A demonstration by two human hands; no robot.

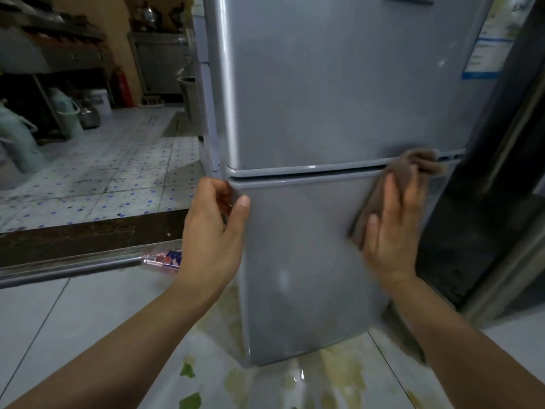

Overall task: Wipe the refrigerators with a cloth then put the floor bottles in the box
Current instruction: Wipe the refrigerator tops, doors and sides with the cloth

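Left hand [216, 222] grips the refrigerator [339, 113] door's edge; right hand [392, 228], fingers flat, presses the cloth [410, 168] against it.

We are facing the refrigerator [339, 113], whose upper door is sitting directly above the lower door [306, 261]. Our left hand [215, 228] is gripping the lower door's left edge, just below the seam between the doors; our right hand [392, 231] is pressing the cloth [395, 184] flat against the lower door near its upper right corner, the cloth reaching over the seam. A bottle [163, 259] is lying on the floor [88, 305] left of the refrigerator, behind our left forearm. A second appliance [501, 187] is standing to the right.
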